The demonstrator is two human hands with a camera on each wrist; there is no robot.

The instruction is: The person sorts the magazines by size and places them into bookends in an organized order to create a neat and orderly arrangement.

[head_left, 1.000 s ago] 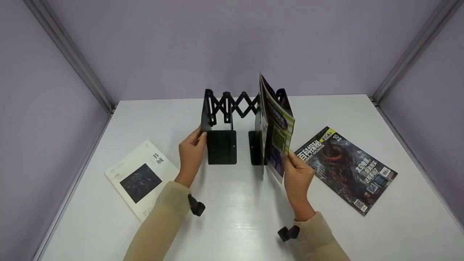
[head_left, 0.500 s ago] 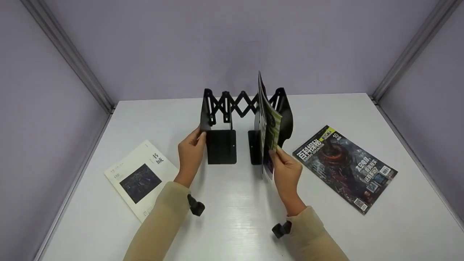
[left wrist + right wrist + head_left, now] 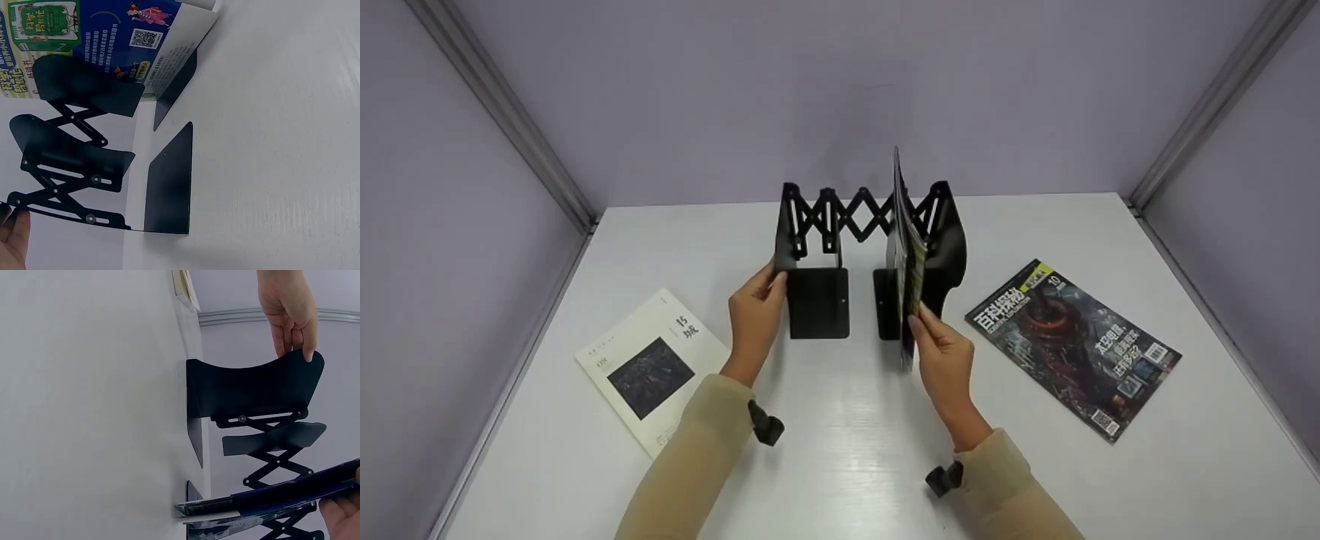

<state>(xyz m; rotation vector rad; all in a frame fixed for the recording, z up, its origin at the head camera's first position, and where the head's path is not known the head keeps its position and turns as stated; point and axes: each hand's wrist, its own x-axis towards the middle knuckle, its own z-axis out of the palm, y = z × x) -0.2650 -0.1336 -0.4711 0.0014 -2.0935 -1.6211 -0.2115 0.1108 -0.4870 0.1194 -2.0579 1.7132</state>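
A black expandable book rack (image 3: 819, 304) with scissor-like crossbars stands in the middle of the table in the head view. My left hand (image 3: 756, 313) pinches the edge of its left end plate, thumb on the near side. Toward the rack's right side stands a magazine (image 3: 913, 271), upright and nearly edge-on, against what looks like another thin one. My right hand (image 3: 947, 361) pinches its near edge between thumb and fingers. The left wrist view shows a blue, green and yellow printed cover (image 3: 121, 42) behind the rack's plates.
A white booklet (image 3: 660, 367) with a dark square picture lies flat at the left. At the right lies a dark magazine (image 3: 1072, 349) with a red glowing ring on its cover. Grey-lilac panels (image 3: 840, 90) enclose the white table (image 3: 840, 465) at the back and sides.
My right hand has moved left with the magazine, whose cover has swung from facing partly right to nearly edge-on. The rack's right end plate is now more exposed. My left hand stays put.
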